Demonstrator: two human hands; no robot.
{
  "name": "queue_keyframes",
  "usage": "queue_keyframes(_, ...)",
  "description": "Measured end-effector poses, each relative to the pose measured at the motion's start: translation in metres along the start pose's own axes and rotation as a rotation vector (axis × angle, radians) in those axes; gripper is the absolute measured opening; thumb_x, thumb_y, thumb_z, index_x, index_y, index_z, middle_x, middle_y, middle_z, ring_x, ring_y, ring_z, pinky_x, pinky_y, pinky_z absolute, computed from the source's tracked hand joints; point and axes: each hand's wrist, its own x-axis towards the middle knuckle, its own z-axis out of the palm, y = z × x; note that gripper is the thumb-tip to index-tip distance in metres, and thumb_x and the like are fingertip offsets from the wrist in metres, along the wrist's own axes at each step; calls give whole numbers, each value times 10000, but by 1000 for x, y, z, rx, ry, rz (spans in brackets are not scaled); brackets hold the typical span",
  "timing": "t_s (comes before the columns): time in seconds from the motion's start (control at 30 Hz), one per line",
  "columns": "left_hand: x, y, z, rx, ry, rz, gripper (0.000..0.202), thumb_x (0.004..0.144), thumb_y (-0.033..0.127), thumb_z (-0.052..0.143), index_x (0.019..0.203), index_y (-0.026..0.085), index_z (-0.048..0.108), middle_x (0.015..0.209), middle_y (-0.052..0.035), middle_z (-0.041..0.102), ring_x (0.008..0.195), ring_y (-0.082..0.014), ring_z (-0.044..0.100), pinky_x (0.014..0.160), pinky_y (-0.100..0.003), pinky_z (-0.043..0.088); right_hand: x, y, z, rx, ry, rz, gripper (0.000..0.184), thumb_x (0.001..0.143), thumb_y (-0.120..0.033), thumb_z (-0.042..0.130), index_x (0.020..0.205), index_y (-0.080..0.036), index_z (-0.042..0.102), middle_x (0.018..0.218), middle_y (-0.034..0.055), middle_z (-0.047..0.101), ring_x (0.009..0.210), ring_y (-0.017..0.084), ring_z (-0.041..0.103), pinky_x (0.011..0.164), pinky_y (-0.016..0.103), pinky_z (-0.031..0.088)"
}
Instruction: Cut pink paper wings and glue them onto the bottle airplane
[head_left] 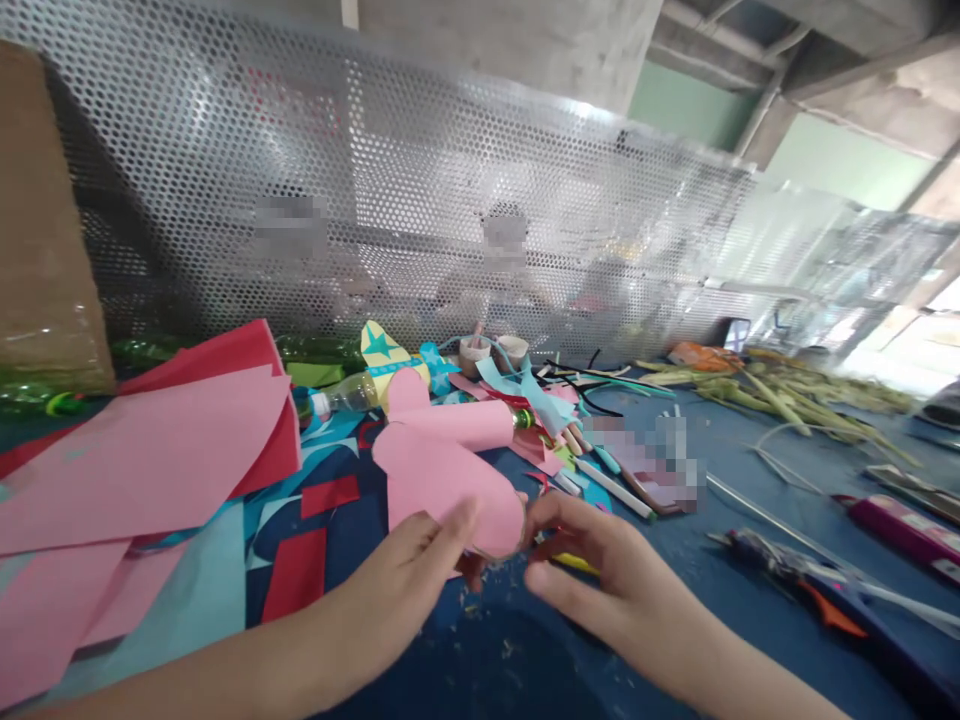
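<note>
Pink rounded paper cutout [450,480] just in front of pink-wrapped bottle [472,424]. Left hand [420,562] pinching cutout, thumb on top. Right hand [604,560] half-open before bottle's capped end; contact with cutout unclear. Likely edge-working step; calls for steady left hold, light right fingertips.

A silvery holed screen [427,180] runs across twelve o'clock with bare concrete [510,45] above it. I see brown cardboard [45,220] standing at ten, a pale green wall [825,168] at two, and, toward three, dry stalks [780,397] by an orange packet [703,356], a phone [737,335] just beside.
</note>
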Motion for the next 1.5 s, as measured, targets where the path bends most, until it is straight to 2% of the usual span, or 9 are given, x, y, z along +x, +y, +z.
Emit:
queue_keyframes(0.2,10,3,2,-286,-104,-20,414,728,591,659,751,181,716,857,-68,727,861,-259,648,846,-365,492,12,13,-1,318,64,70,231,780,-354,674,802,-210,495,771,-20,604,741,136,602,706,252,490)
queue_keyframes(0.33,23,24,-5,-689,55,57,316,678,450,744,849,188,708,983,-73,745,1028,-285,634,880,-378,523,23,18,-25,178,201,16,186,747,-332,604,801,-212,473,718,-14,619,654,132,596,670,285,507)
queue_keyframes(0.43,27,30,-11,-804,193,10,279,800,444,617,945,221,701,1022,-45,746,1006,-268,655,789,-372,569,29,21,-44,41,339,-67,101,746,-295,538,791,-209,509,713,-11,620,671,140,595,668,284,494)
queue_keyframes(0.53,28,23,-12,-639,157,-94,251,824,395,618,940,197,719,958,-49,756,861,-232,686,658,-300,573,31,25,-59,-70,442,-112,138,753,-254,516,852,-202,596,771,8,655,737,161,607,699,294,483)
queue_keyframes(0.67,26,11,-6,-324,-103,-123,352,704,351,787,996,165,725,765,-41,755,609,-137,660,487,-168,461,34,34,-70,-163,522,-125,241,773,-244,511,969,-197,642,814,21,675,764,180,614,690,308,490)
queue_keyframes(0.8,25,8,0,-297,-212,-150,376,684,419,801,975,188,742,805,-40,760,647,-130,668,565,-176,494,37,42,-74,-145,553,-123,237,763,-250,513,956,-194,639,763,13,644,713,172,609,641,294,513)
queue_keyframes(0.93,25,10,1,-349,-216,-202,445,717,551,722,959,178,750,836,-75,762,731,-168,688,645,-220,529,39,43,-71,-68,504,-114,231,779,-273,494,940,-191,637,771,16,648,642,154,628,616,296,561)
queue_keyframes(1.17,21,8,3,-205,-228,-207,377,697,335,796,1033,187,709,833,-35,761,777,-163,686,680,-223,523,33,35,-53,-65,458,-137,188,782,-244,508,901,-176,636,768,15,634,669,154,604,603,282,532)
queue_keyframes(1.5,28,-3,2,-217,-263,-202,411,643,386,819,980,178,710,824,-32,758,780,-179,690,684,-247,534,21,23,-40,-81,511,-240,106,828,-208,518,887,-200,606,826,17,639,727,151,599,609,251,494)
